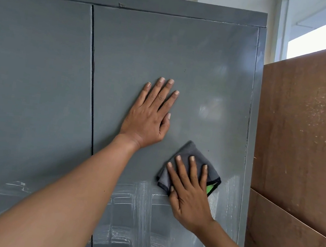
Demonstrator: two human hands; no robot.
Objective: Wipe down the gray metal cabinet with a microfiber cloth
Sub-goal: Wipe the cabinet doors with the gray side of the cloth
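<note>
Across most of the frame stands the tall gray metal cabinet (pixel 39 87), its right door bearing whitish streaks low down. At centre, the left hand (pixel 148 119) lies flat on that door, fingers straight. Lower right, the right hand (pixel 188 190) presses a folded gray microfiber cloth (pixel 190 151) against the door with straight, spread fingers, beside a brown wooden panel (pixel 305 130).

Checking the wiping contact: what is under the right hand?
Under the right hand lies a folded gray microfiber cloth, pressed flat on the cabinet door. The door surface beneath the cloth is hidden.
</note>
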